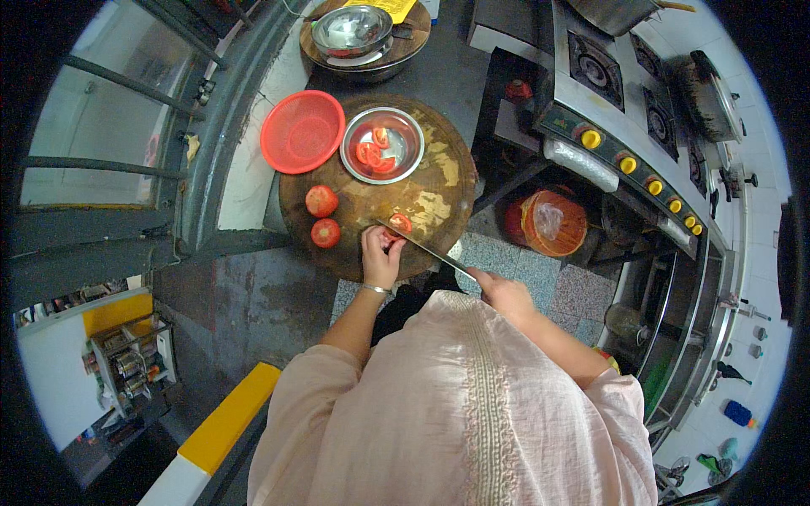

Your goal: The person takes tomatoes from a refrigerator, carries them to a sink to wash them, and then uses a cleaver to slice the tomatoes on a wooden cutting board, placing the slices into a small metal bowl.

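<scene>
My right hand point(506, 296) grips the handle of a kitchen knife point(436, 251), whose blade slants up and left across the round wooden chopping board point(354, 202). Close by the blade's tip, my left hand point(381, 256) holds a piece of tomato point(392, 234), mostly hidden by the fingers. Just beyond the blade lies a cut tomato piece point(400, 222). Two tomatoes, one point(321, 201) above the other point(325, 233), rest on the board left of my hand. Several tomato wedges point(369, 153) are in a steel bowl point(414, 161) toward the board's far side.
A red plastic colander point(304, 131) overlaps the board's far left edge. Beyond it, a metal bowl point(352, 30) sits on another round wooden board point(414, 41). A gas stove point(569, 114) with yellow knobs stands at the right, and an orange bin point(557, 221) is on the floor.
</scene>
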The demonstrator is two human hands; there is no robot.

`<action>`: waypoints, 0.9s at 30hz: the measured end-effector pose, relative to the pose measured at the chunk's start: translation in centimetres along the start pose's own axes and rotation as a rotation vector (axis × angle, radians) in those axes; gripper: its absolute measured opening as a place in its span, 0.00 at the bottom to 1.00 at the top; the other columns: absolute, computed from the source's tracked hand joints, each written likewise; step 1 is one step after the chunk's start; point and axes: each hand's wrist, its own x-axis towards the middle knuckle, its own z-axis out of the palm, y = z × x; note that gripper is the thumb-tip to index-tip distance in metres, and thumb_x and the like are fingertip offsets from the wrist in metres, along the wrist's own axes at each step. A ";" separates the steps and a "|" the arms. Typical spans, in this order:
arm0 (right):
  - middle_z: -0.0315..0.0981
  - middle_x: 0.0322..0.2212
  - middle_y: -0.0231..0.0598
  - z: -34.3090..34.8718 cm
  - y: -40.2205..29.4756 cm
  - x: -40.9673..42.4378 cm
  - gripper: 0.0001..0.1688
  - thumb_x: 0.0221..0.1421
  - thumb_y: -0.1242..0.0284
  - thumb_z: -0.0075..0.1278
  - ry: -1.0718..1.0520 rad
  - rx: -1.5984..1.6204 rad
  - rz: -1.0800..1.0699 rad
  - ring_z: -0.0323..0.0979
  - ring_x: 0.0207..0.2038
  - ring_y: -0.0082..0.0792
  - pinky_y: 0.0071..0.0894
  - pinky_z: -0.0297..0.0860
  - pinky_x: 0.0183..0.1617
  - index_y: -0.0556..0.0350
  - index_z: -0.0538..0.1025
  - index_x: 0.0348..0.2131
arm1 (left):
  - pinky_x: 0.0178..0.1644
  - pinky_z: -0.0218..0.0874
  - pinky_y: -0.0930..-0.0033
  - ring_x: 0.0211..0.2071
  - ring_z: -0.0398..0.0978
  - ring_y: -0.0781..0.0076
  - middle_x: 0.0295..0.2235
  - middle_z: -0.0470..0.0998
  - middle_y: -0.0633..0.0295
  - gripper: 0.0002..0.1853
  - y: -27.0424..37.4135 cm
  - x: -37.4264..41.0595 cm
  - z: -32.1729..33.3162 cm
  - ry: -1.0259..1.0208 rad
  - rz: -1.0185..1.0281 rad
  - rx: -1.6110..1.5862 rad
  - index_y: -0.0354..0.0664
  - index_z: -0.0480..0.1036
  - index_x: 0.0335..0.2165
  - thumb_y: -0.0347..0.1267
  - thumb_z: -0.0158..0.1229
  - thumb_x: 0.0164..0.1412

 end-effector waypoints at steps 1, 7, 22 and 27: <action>0.74 0.34 0.47 0.3 -0.2 0.6 0.30 0.47 0.74 0.45 -0.020 -0.024 0.013 0.74 0.31 0.51 0.47 0.71 0.33 0.48 0.63 0.53 | 0.37 0.65 0.72 0.31 0.69 0.72 0.40 0.63 0.55 0.22 0.0 0.0 0.0 0.001 0.009 0.008 0.34 0.62 0.42 0.23 0.62 0.49; 0.74 0.31 0.51 3.2 0.0 5.6 0.27 0.47 0.76 0.43 -0.043 -0.044 -0.011 0.74 0.31 0.53 0.50 0.70 0.33 0.50 0.63 0.50 | 0.36 0.63 0.70 0.29 0.67 0.67 0.37 0.65 0.55 0.22 0.5 0.3 0.0 0.014 -0.019 0.002 0.35 0.64 0.41 0.26 0.64 0.48; 0.74 0.30 0.47 -0.4 -0.2 1.4 0.26 0.48 0.74 0.43 0.002 -0.046 -0.116 0.73 0.29 0.51 0.47 0.70 0.30 0.48 0.66 0.49 | 0.33 0.63 0.71 0.27 0.68 0.70 0.31 0.66 0.59 0.19 1.2 -0.5 -1.7 0.020 -0.026 0.059 0.36 0.66 0.36 0.25 0.65 0.45; 0.74 0.30 0.47 -0.7 -0.4 0.7 0.27 0.48 0.73 0.43 -0.021 -0.006 -0.110 0.74 0.29 0.50 0.47 0.70 0.30 0.48 0.64 0.51 | 0.32 0.63 0.71 0.27 0.68 0.70 0.30 0.66 0.59 0.18 0.2 -0.5 -1.6 0.024 0.022 0.079 0.36 0.66 0.35 0.25 0.65 0.45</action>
